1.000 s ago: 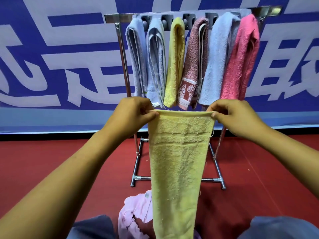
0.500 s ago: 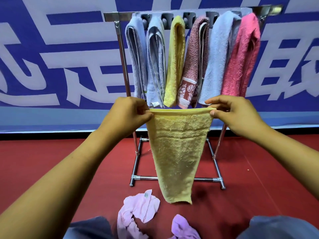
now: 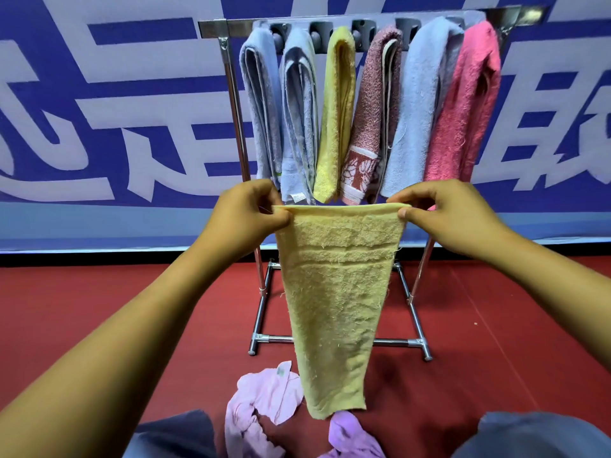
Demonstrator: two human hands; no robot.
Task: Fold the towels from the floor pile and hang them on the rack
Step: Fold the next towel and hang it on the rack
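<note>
A yellow towel (image 3: 337, 292) hangs lengthwise in front of me, stretched by its top edge. My left hand (image 3: 246, 214) pinches the top left corner and my right hand (image 3: 446, 209) pinches the top right corner. Its bottom end hangs just above the floor. Behind it stands a metal rack (image 3: 231, 94) with several folded towels over the top bar: blue-grey, yellow, maroon patterned, light blue and pink (image 3: 463, 104). On the red floor below lies a small pile of pale pink and lilac towels (image 3: 264, 404).
A blue and white banner wall (image 3: 115, 110) runs behind the rack. The rack's base bars (image 3: 396, 342) rest on the red floor (image 3: 99, 309). My knees in grey-blue trousers (image 3: 535, 438) show at the bottom edge.
The towel first hung long, down past the frame's bottom; its lower end then rose and now hangs free just above the floor pile. Both hands lifted slightly, holding the top corners throughout.
</note>
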